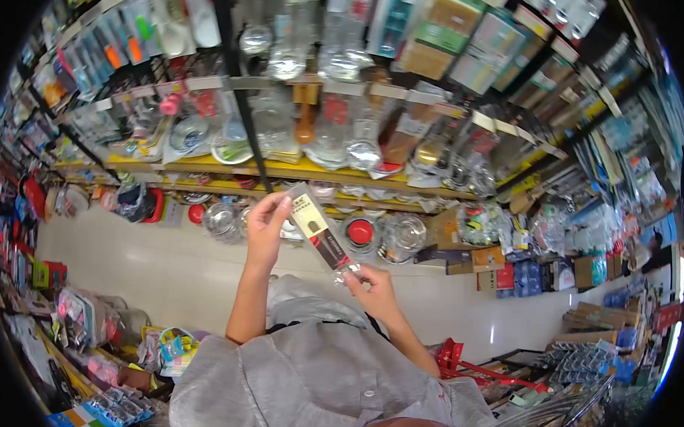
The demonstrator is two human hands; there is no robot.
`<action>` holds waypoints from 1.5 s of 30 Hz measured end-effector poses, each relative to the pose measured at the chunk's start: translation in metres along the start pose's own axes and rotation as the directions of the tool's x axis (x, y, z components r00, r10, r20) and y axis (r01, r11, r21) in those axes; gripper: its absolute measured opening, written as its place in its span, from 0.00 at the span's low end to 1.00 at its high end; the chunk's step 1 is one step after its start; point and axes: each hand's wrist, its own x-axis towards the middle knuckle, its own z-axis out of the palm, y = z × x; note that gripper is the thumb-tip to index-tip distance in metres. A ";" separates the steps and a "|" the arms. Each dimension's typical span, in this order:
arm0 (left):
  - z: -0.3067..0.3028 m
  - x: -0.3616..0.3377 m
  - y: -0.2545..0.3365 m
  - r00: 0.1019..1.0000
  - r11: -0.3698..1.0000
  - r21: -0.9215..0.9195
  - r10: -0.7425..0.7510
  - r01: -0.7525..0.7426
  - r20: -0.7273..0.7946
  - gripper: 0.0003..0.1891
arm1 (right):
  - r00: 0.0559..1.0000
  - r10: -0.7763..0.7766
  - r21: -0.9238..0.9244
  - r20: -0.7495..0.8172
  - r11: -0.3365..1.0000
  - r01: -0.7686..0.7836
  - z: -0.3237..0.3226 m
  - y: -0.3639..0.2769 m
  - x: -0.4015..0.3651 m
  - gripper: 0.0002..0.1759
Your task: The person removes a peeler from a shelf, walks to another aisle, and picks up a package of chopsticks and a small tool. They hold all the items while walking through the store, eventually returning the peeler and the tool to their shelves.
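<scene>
A long, narrow clear packet (320, 233) with a cream, black and red printed card is stretched at a slant between my two hands. What the packet contains is not clear from here. At its upper left end, my left hand (267, 226) pinches the edge between thumb and fingers. The lower right end, where the clear plastic looks crumpled, is gripped by the fingertips of my right hand (373, 291). Both hands are in front of my grey shirt, above the floor and short of the shelves.
Ahead, a tall rack of hanging packaged kitchenware runs across the view, with a yellow shelf edge (279, 168) below. Wrapped pans and a red round item (359, 230) stand near the floor (160, 252). Boxes (487, 259) are stacked to the right; more goods crowd behind me, including a red metal frame (471, 368).
</scene>
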 end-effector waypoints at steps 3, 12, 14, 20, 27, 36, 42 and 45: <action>0.054 -0.006 -0.007 1.000 1.000 -0.012 -0.010 0.010 0.013 0.08 | 0.999 -0.027 -0.060 0.024 0.998 0.029 -0.044 0.004 -0.017 0.10; 0.145 0.027 -0.055 0.982 0.984 -0.097 -0.140 0.153 0.125 0.09 | 0.997 0.038 -0.092 -0.061 0.995 -0.043 -0.134 0.038 -0.012 0.11; 0.177 0.035 -0.070 0.975 0.933 -0.297 -0.168 0.204 0.142 0.09 | 0.994 0.083 -0.069 -0.077 0.994 -0.089 -0.154 0.049 -0.007 0.12; 0.229 0.078 -0.134 0.922 0.879 -0.323 -0.265 0.351 0.282 0.07 | 0.957 0.281 0.081 -0.076 0.958 -0.275 -0.220 0.073 0.019 0.13; 0.273 0.112 -0.173 0.858 0.743 -0.447 -0.349 0.498 0.376 0.09 | 0.959 0.261 0.105 -0.106 0.962 -0.250 -0.273 0.094 0.078 0.14; 0.296 0.125 -0.173 0.865 0.627 -0.596 -0.339 0.501 0.370 0.10 | 0.983 0.038 -0.268 0.179 0.963 0.012 -0.281 0.087 0.134 0.16; 0.318 0.107 -0.150 0.961 0.807 -0.541 -0.277 0.236 0.007 0.11 | 0.914 0.103 -0.189 0.393 0.982 -0.029 -0.297 0.092 0.148 0.18; 0.315 0.099 -0.163 0.996 0.953 -0.298 -0.072 0.054 -0.047 0.10 | 0.924 0.070 -0.074 0.375 0.996 -0.045 -0.311 0.102 0.145 0.18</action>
